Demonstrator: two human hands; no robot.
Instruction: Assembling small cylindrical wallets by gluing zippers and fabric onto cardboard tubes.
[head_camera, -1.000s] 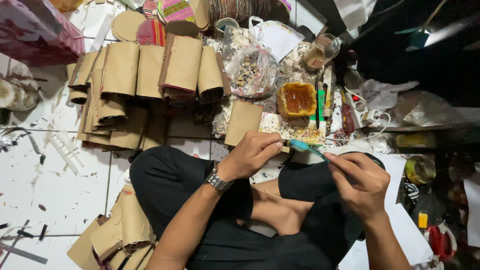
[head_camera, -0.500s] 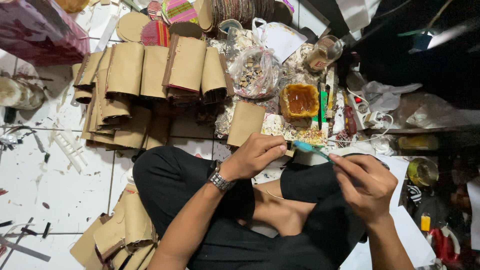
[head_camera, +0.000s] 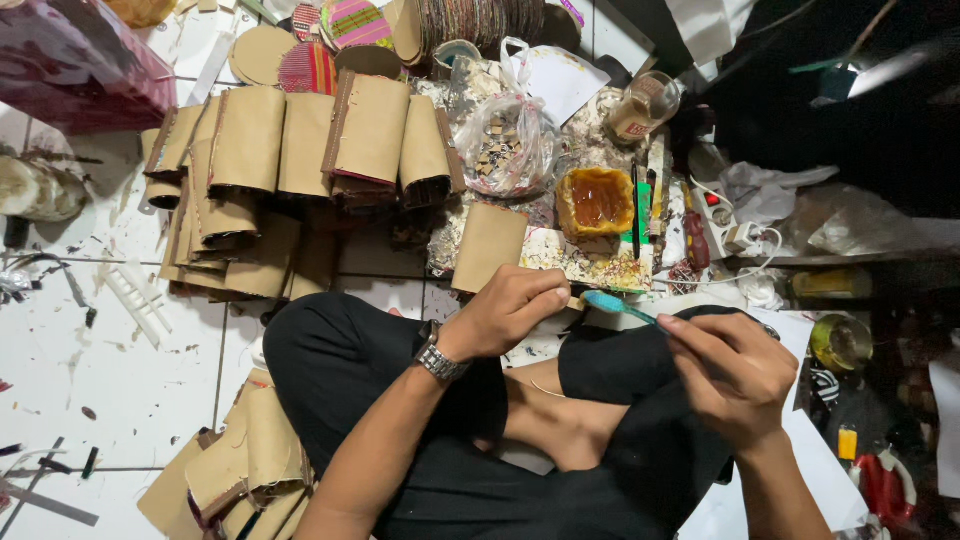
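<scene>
While my right hand (head_camera: 735, 375) pinches a teal-handled brush (head_camera: 617, 305), my left hand (head_camera: 505, 310) curls closed beside its tip, both just below the amber glue tub (head_camera: 597, 201).

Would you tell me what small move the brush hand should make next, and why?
Probably a short stroke leftward: the right hand holds the thin teal-handled brush with its tip at the left hand, whose fingers pinch something too hidden to identify. The amber glue tub sits apart, beyond the knees.
</scene>
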